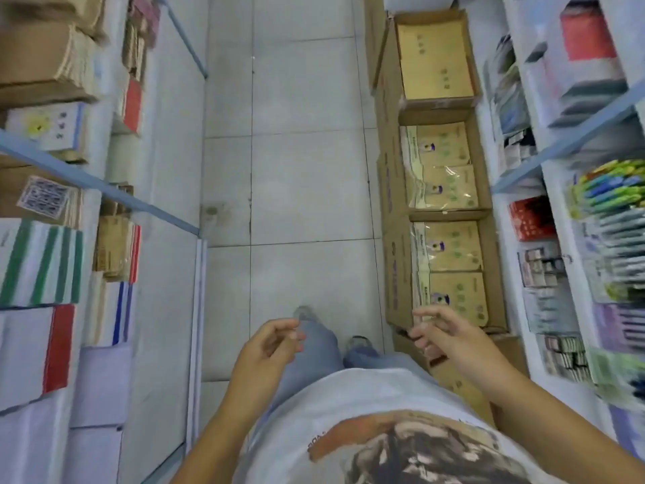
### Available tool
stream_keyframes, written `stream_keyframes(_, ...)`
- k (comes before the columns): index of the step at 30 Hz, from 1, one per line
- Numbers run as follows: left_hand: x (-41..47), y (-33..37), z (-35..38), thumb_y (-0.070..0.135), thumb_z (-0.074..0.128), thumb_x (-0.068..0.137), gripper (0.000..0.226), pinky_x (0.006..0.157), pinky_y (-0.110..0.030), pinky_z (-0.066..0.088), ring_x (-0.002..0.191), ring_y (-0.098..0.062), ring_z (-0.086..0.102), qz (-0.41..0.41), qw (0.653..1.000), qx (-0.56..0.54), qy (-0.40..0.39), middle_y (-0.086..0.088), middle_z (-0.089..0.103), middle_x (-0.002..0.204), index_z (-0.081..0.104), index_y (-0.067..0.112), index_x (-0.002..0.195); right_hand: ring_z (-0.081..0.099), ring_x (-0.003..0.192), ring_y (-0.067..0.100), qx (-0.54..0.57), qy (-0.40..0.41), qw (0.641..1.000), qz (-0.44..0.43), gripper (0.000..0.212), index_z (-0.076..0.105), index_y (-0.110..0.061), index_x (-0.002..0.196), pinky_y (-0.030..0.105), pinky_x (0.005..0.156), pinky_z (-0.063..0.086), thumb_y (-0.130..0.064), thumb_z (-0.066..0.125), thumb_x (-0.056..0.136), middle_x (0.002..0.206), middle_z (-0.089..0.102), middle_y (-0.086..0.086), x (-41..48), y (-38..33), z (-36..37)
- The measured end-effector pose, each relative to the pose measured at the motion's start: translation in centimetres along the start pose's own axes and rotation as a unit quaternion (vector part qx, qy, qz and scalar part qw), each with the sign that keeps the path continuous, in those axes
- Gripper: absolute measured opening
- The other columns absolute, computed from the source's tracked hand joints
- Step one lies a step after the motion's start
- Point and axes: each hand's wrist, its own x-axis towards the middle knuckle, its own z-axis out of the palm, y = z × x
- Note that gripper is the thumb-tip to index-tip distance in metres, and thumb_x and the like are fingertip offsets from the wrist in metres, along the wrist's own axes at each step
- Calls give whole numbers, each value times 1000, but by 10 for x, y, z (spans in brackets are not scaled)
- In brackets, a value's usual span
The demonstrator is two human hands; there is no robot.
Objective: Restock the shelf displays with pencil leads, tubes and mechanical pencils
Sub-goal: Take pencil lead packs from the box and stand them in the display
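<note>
I look straight down a narrow shop aisle. My left hand [270,344] hangs over my legs with loosely curled fingers and holds nothing. My right hand [441,335] reaches out to the right with relaxed, spread fingers, empty, just above the edge of a cardboard box [453,375]. The shelf display [572,274] on the right carries small packs and boxes of stationery, blurred. A bundle of coloured pens or pencils [610,190] lies on an upper right shelf.
Open cardboard boxes [443,169] of tan envelope packs line the floor along the right shelves. Shelves on the left [52,260] hold stacked notebooks and paper. The tiled floor [296,169] runs ahead between them. My feet [359,342] are below.
</note>
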Motion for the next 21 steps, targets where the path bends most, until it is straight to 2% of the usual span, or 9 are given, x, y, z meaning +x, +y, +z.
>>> stream_keyframes(3,32,17,-18,8,56,100,17,75,-16,55,86,-13,72,-11,999,-22,28,1,77,94,68,19,105,70,82,9,-19,-24,1000,-5,20,61,-32,108,38,85,55,-17,54,97,90,74,-11,40,-40,2)
stream_keyframes(5,60,32,-32,9,56,100,16,74,-16,55,86,-13,72,-22,999,-27,39,0,76,93,68,18,104,69,82,9,-32,-33,999,-7,20,62,-32,107,42,84,53,-17,54,96,89,74,-11,73,-74,7)
stream_keyframes(7,97,50,-48,13,57,99,14,77,-18,55,87,-13,72,-27,998,-32,52,1,77,95,68,20,104,69,83,11,-38,-32,999,-13,22,62,-31,107,45,83,53,-15,54,95,89,74,-8,109,-108,15)
stream_keyframes(10,159,87,-77,13,59,98,14,77,-18,55,87,-9,72,-18,998,-35,52,6,77,95,68,23,103,69,83,13,-31,-36,999,-14,22,62,-29,108,42,84,52,-14,54,94,89,74,-6,162,-161,29)
stream_keyframes(13,221,138,-108,15,59,98,14,73,-12,54,87,-4,71,-18,999,-24,30,13,76,93,68,24,104,70,80,14,-2,-19,1000,9,20,62,-23,111,35,79,54,-13,55,95,88,75,-3,206,-218,32)
stream_keyframes(16,289,201,-132,13,57,100,17,75,-11,53,88,-5,71,-6,1000,4,2,4,76,98,67,21,109,69,78,14,23,4,1000,14,20,62,-21,112,25,70,53,-12,55,95,89,75,-1,248,-275,23)
stream_keyframes(21,400,314,-140,7,56,99,20,77,-17,54,86,-9,72,22,999,34,-29,4,76,96,68,21,106,69,85,21,70,54,995,38,22,61,-24,112,34,80,55,-13,58,94,91,74,2,314,-355,-7)
